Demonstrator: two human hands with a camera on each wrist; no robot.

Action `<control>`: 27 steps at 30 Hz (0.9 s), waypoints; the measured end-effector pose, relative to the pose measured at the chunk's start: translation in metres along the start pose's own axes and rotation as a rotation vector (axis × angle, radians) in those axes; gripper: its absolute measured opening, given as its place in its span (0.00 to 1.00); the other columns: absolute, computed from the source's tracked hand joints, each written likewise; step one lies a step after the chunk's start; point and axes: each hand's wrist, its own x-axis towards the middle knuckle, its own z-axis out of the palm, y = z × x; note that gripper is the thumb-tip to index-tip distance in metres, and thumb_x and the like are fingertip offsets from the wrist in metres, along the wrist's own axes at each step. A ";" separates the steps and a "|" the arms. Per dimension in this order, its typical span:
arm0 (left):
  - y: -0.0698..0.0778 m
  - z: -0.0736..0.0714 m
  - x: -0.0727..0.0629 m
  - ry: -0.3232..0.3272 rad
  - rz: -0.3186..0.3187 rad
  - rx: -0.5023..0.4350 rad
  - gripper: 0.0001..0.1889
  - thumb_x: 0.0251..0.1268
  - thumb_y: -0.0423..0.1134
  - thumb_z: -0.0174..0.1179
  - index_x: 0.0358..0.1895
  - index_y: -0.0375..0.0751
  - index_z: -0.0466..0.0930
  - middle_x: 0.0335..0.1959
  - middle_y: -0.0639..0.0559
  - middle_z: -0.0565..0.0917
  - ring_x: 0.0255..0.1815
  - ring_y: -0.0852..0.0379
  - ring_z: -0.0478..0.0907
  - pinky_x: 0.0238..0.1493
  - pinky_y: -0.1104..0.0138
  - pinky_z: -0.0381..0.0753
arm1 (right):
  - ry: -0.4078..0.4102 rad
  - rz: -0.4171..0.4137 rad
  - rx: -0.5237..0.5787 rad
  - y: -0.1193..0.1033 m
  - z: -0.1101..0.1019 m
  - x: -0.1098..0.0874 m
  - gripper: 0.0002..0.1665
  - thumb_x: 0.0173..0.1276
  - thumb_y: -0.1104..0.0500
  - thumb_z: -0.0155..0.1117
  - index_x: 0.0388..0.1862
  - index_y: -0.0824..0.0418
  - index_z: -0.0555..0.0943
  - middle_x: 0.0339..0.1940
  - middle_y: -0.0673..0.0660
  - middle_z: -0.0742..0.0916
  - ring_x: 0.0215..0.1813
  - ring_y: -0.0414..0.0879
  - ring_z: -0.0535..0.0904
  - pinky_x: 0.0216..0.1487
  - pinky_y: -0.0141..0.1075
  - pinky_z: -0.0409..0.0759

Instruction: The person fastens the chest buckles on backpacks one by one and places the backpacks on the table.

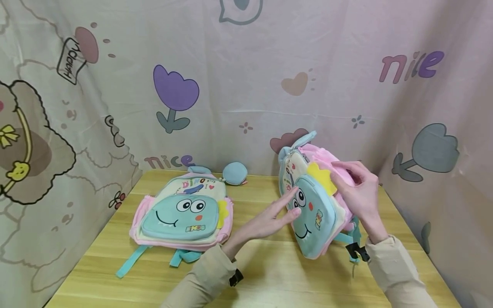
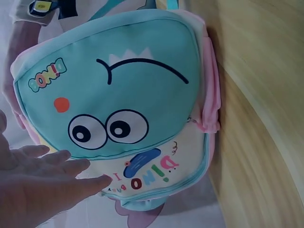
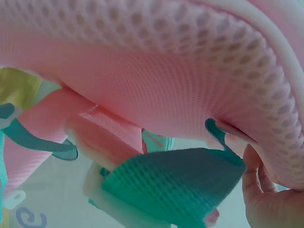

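A child's backpack (image 1: pixel 313 218) with a mint dinosaur-face pocket stands tilted at the right of the table. My right hand (image 1: pixel 362 192) grips its pink side, fingers curled at the edge by the yellow spikes. In the right wrist view the backpack's pink mesh back (image 3: pixel 156 90) fills the top, a teal strap (image 3: pixel 175 185) hangs below, and fingers (image 3: pixel 256 178) show at its edge. My left hand (image 1: pixel 265 220) is spread in front of the face pocket, fingers straight. The left wrist view has that hand (image 2: pixel 47 185) beside the printed eyes.
A matching backpack (image 1: pixel 179 218) lies face up at the table's left, teal straps toward me, a round blue pouch (image 1: pixel 235 173) at its top corner. The wooden table (image 1: pixel 269 278) meets a printed curtain (image 1: pixel 246 77) behind and at both sides.
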 end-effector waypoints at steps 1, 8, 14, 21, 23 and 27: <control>0.000 -0.001 0.000 -0.002 -0.003 -0.024 0.39 0.79 0.63 0.41 0.83 0.53 0.40 0.85 0.54 0.40 0.85 0.57 0.37 0.83 0.46 0.47 | -0.005 0.005 -0.002 -0.001 0.001 -0.001 0.17 0.67 0.61 0.68 0.54 0.63 0.86 0.40 0.35 0.80 0.45 0.36 0.75 0.42 0.20 0.75; 0.006 -0.003 0.002 0.021 -0.017 -0.184 0.39 0.80 0.59 0.42 0.83 0.55 0.34 0.85 0.56 0.37 0.85 0.54 0.37 0.82 0.46 0.47 | -0.094 -0.023 -0.017 -0.001 0.003 -0.003 0.24 0.69 0.58 0.66 0.63 0.59 0.81 0.53 0.52 0.82 0.47 0.34 0.73 0.41 0.21 0.72; 0.010 -0.004 0.005 0.011 0.021 -0.314 0.39 0.82 0.54 0.43 0.83 0.51 0.31 0.85 0.56 0.34 0.85 0.53 0.36 0.81 0.50 0.53 | -0.166 -0.076 0.011 -0.001 0.006 -0.007 0.30 0.69 0.61 0.65 0.70 0.58 0.75 0.62 0.61 0.79 0.52 0.32 0.72 0.48 0.16 0.71; 0.015 -0.007 0.008 0.065 0.060 -0.327 0.39 0.82 0.52 0.44 0.83 0.49 0.32 0.85 0.55 0.35 0.85 0.56 0.35 0.82 0.50 0.51 | -0.237 -0.123 0.112 0.000 0.012 -0.013 0.36 0.67 0.66 0.65 0.75 0.62 0.69 0.68 0.65 0.77 0.57 0.31 0.74 0.57 0.14 0.72; 0.015 -0.008 0.008 0.088 0.059 -0.333 0.39 0.82 0.51 0.44 0.83 0.50 0.32 0.85 0.57 0.34 0.85 0.55 0.35 0.82 0.49 0.48 | -0.255 -0.144 0.128 0.000 0.015 -0.014 0.37 0.67 0.67 0.65 0.75 0.63 0.69 0.69 0.66 0.76 0.58 0.30 0.74 0.59 0.14 0.70; 0.016 -0.009 0.009 0.148 0.065 -0.350 0.38 0.82 0.49 0.45 0.83 0.50 0.32 0.85 0.56 0.34 0.85 0.54 0.33 0.83 0.50 0.43 | -0.282 -0.181 0.136 0.001 0.020 -0.017 0.36 0.66 0.68 0.66 0.73 0.63 0.70 0.69 0.66 0.77 0.59 0.29 0.74 0.60 0.15 0.71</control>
